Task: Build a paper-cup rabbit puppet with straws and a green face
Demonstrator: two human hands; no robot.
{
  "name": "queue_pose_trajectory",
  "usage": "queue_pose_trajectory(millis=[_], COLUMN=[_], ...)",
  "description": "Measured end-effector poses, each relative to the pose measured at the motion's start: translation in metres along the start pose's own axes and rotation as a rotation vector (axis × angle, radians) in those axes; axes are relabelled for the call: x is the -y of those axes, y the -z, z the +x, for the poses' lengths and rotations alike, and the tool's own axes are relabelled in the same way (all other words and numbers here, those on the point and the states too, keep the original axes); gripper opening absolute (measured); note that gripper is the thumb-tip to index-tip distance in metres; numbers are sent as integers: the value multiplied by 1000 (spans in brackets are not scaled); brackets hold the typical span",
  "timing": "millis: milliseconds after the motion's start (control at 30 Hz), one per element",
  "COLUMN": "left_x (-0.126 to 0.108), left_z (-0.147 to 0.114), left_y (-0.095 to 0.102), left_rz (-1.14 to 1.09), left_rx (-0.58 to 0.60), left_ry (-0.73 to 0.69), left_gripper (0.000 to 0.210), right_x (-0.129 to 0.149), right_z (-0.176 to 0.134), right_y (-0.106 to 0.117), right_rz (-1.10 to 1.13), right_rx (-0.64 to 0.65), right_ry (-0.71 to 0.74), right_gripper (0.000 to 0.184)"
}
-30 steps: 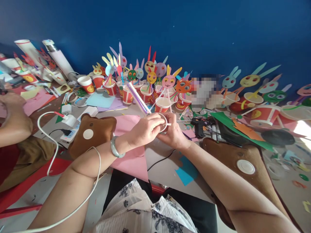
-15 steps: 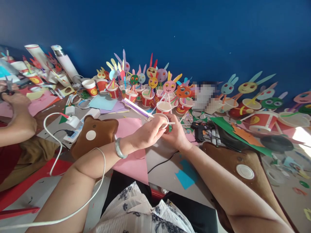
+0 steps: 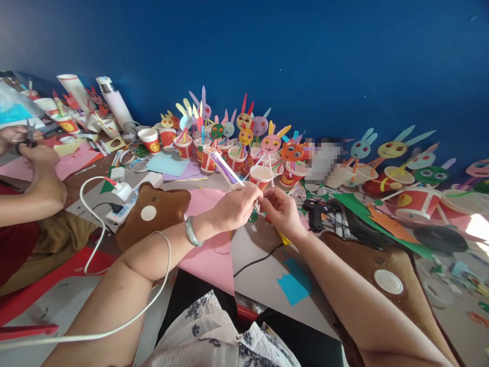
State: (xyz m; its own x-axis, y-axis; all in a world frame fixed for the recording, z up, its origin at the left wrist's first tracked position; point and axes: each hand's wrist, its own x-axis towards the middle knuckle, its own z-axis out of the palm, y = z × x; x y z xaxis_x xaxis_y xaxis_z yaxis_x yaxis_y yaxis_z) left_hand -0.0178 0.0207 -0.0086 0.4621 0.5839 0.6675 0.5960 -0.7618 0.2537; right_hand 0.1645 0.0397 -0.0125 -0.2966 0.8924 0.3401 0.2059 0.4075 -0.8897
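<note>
My left hand [image 3: 239, 206] is closed, with long thin purple and white strips [image 3: 226, 169] sticking out of it up and to the left. I cannot tell if they are straws or folded paper. My right hand [image 3: 281, 211] is pinched, its fingertips meeting those of the left. A small pale piece shows between the fingers, too hidden to name. Just beyond my hands stands a red and white paper cup [image 3: 260, 176]. Beneath the left forearm lies a pink paper sheet [image 3: 206, 255], and a blue paper scrap [image 3: 293, 281] is below the right wrist.
Rabbit-faced paper figures [image 3: 271, 143] stand in several cups along the blue wall. A power strip [image 3: 126, 204] and brown cushion [image 3: 153, 209] lie left; another cushion [image 3: 382, 270] lies right. A white cable [image 3: 168, 260] crosses my left arm. A co-worker's hand [image 3: 42, 153] holds scissors [image 3: 30, 136].
My fingertips have come together in a pinch. The round pale rim between my hands no longer shows. The purple and white strips point more steeply upward. The view has shifted slightly.
</note>
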Motion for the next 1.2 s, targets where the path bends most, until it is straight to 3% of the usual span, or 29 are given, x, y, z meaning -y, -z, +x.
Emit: queue_pose_trajectory(millis=[167,367,467,533,667,800,867,1033,1200], left_x=[1,-3,-3,2,20,25,22,16,18], left_z=[2,2,2,3,6,11,14,15,13], left_y=[-1,5,10,12,13,18,20,21,17], left_rz=[10,113,35,-57,-366,-750,-849,-886,-948], left_rx=[-23,-282,-498,-547,-377,-69,26,-36,-98], left_ry=[-70,-157,-45,81,298,454,511,591,632], left_gripper=[20,21,47,73,100,80,67,52,52], right_x=[-1,-8,-9,-7,0,7,9,3,-3], right_z=[7,11,13,14,11,9,9,12,16], right_y=[4,7,10,12,14,14,14,19,30], right_rz=[100,326,393,403,373,341,336,344,265], right_rx=[44,13,-24,-22,50,124,146,158,185], right_ry=[-119,-165,-151,-150,-149,-130,-127,-121,-130], right_gripper=[43,41,40,40,40,38,37,34,30])
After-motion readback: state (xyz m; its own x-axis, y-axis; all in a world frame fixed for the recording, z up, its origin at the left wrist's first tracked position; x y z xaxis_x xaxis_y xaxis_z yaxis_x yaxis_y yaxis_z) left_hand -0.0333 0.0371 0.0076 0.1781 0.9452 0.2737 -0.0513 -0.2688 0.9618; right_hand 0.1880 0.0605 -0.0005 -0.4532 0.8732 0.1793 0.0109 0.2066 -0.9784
